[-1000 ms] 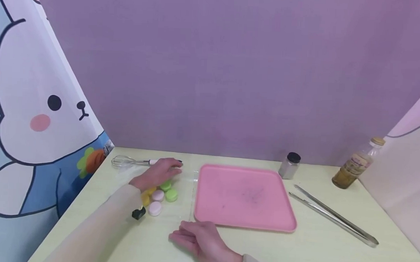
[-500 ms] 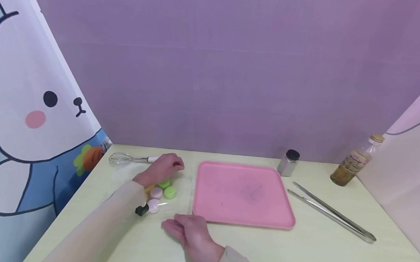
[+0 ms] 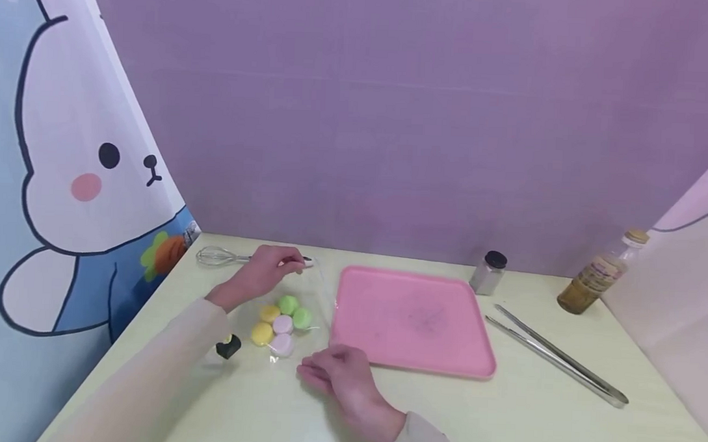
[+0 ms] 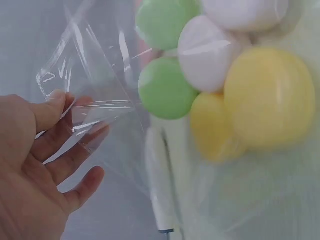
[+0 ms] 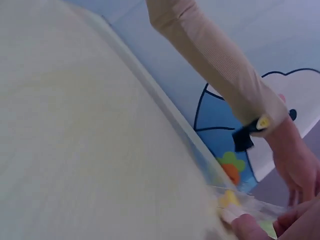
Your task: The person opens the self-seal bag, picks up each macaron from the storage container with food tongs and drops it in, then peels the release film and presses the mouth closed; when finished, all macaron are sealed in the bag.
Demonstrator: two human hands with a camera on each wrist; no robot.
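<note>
Left hand point(image 3: 260, 270): pinching clear, creased plastic film point(image 4: 107, 105), lower half, left of centre.
Right hand point(image 3: 348, 380): near film's edge, lower centre; impossible to tell whether gripping.
Round green, yellow and pale-pink pieces point(image 3: 283, 324): clustered left of lower centre.

Head: above, facing forward-down; left wrist: close; right wrist: tilted across table point(image 5: 100, 125); all share discs point(image 3: 283, 324).

Layout of table point(image 3: 499, 421): tray point(image 3: 397, 326), centre; macarons point(image 3: 283, 324), apparently inside bag point(image 4: 107, 75), left; whisk point(image 3: 231, 257) behind; tongs point(image 3: 560, 354) right.
</note>
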